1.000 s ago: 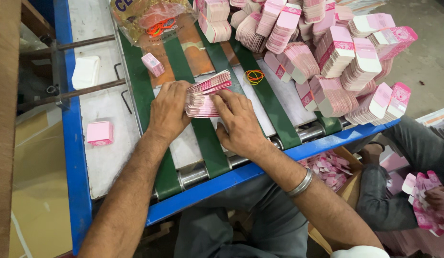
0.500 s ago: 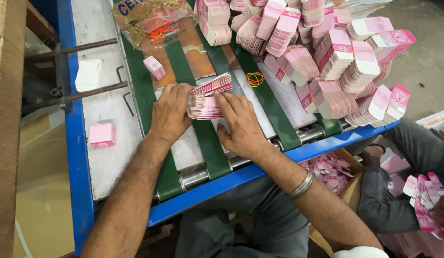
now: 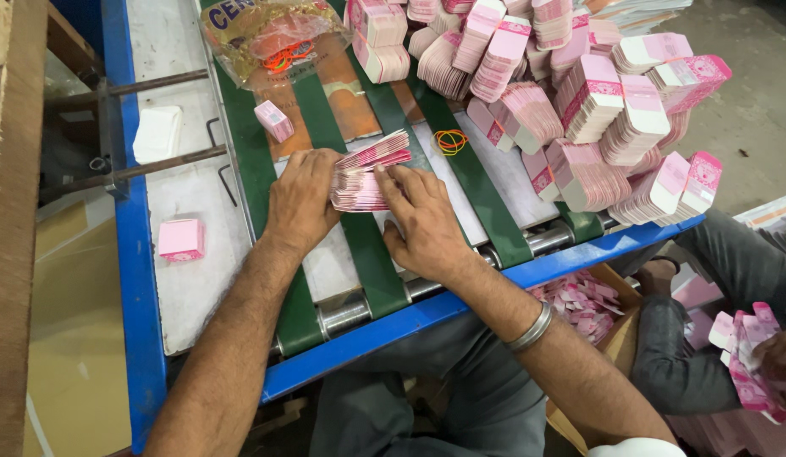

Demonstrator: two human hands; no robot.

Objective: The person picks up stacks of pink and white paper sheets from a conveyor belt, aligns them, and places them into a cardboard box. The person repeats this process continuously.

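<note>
I see both hands working at a blue-framed desk fitted with green conveyor belts running over steel rollers. The left hand and the right hand meet on a fanned stack of pink paper sleeves, which lies across a green belt near the desk's middle. The left grip is clenched on the stack's left end, fingers curled over the edge. The right hand lies flatter, fingertips pressed on the top of the stack; I judge it a light hold rather than a full clench. A metal bangle sits on the right wrist.

Surface: a heap of banded pink bundles fills the far right of the desk. Loose rubber bands lie on the pale plate beside the heap. A clear plastic bag holding more bands sits at the far end. One small pink bundle stands apart on a brown strip, and another pink packet lies on the white side plate at left, near a white block.

Room: grey concrete floor at upper right. A second person sits low at right, holding pink sleeves, beside a cardboard box of loose pink pieces.
</note>
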